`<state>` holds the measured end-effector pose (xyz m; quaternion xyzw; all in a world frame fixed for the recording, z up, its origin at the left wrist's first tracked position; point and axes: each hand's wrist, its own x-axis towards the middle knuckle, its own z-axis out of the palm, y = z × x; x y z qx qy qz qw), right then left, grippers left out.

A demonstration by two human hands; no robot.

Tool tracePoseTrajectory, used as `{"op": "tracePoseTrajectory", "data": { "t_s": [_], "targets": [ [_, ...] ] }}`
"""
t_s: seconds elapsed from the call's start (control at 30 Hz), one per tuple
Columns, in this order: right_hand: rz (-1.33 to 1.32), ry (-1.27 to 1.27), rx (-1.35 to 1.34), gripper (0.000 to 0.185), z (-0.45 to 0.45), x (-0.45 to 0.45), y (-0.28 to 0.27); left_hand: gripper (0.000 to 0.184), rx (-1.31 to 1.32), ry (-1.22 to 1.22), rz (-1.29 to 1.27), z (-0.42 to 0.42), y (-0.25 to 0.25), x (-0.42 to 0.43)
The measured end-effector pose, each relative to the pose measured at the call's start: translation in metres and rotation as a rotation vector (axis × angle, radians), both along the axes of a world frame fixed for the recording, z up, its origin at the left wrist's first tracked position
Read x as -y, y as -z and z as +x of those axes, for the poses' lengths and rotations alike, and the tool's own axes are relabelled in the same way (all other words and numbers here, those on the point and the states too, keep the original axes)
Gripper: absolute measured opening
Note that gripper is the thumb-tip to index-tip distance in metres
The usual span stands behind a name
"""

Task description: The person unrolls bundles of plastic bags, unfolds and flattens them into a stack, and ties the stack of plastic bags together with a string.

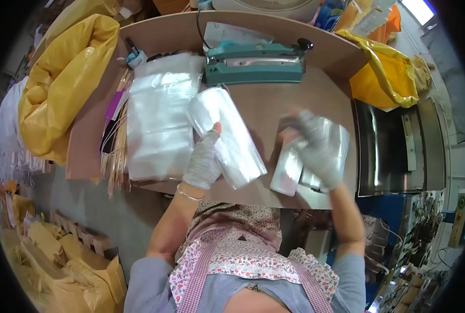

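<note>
Gloved L hand point(204, 161) pinches clear pkt point(236, 143), thumb on top, over bench point(274, 107).
Teal sealer point(264, 74) at pkt's 1 o'clock; R hand point(318, 154), blurred, over other pkts point(283, 177) at 4 o'clock, grip can't be told.

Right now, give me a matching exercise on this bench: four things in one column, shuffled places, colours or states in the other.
1. Sealer
2. Clear bags
3. Left hand
4. Right hand

A. Thumb on a shiny pack
B. Flat pile at the tabletop's left
C. Motion-blurred, at the tabletop's right
D. Teal, with a black knob

Pairs: 1-D, 2-B, 3-A, 4-C.
</note>
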<state>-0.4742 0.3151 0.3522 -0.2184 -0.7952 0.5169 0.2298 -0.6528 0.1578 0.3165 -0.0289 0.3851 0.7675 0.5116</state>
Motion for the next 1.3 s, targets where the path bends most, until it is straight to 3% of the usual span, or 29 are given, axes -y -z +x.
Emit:
{"op": "tracePoseTrajectory", "data": {
  "t_s": [0.07,0.13,0.27,0.33,0.37,0.43,0.6,0.67,0.7,0.73,0.8,0.83,0.97,1.07,1.3],
  "targets": [
    [0.167,-0.117,0.159,0.074,-0.027,0.058,0.001,0.045,-0.092,-0.028,-0.044,0.01,-0.006,0.0],
    [0.175,-0.038,0.359,0.081,-0.047,0.094,0.004,0.042,-0.149,-0.035,-0.117,0.016,-0.007,0.008],
    [0.073,-0.093,0.256,0.083,-0.046,0.102,0.028,0.04,-0.211,-0.002,-0.117,0.012,0.005,0.028],
    [0.119,-0.199,0.016,0.084,-0.043,0.099,0.041,0.041,-0.01,-0.024,0.001,0.01,0.015,0.034],
    [0.118,-0.195,0.018,0.084,-0.043,0.102,0.038,0.041,-0.009,-0.02,0.001,0.01,0.015,0.037],
    [-0.395,-0.004,-0.006,0.086,-0.046,0.11,0.024,0.046,-0.007,0.009,0.002,0.013,0.011,0.042],
    [-0.056,0.036,0.142,0.079,-0.054,0.126,0.035,0.057,-0.128,0.1,0.1,0.032,-0.008,0.058],
    [-0.318,0.096,0.083,0.072,-0.053,0.131,0.049,0.053,-0.184,0.241,0.07,0.03,0.004,0.068],
    [-0.499,0.097,-0.015,0.065,-0.051,0.134,0.056,0.048,-0.21,0.185,-0.008,0.031,0.007,0.069],
    [-0.5,0.095,-0.012,0.065,-0.049,0.135,0.052,0.048,-0.206,0.182,-0.009,0.03,0.006,0.071],
    [-0.888,0.058,-0.074,0.061,-0.043,0.136,0.032,0.039,-0.441,0.14,-0.11,0.024,-0.001,0.073],
    [-1.002,0.02,-0.09,0.061,-0.041,0.136,0.017,0.034,-0.383,0.103,-0.102,0.021,-0.007,0.072],
    [-1.164,-0.041,-0.135,0.069,-0.033,0.14,0.023,0.035,-0.399,0.324,-0.154,0.014,-0.001,0.081],
    [-1.296,-0.201,-0.21,0.069,-0.028,0.139,0.012,0.034,-0.286,0.318,-0.098,0.013,0.002,0.086],
    [-1.398,-0.076,-0.103,0.066,-0.021,0.134,0.027,0.038,-0.259,0.382,-0.1,0.014,0.014,0.093]
  ]
}}
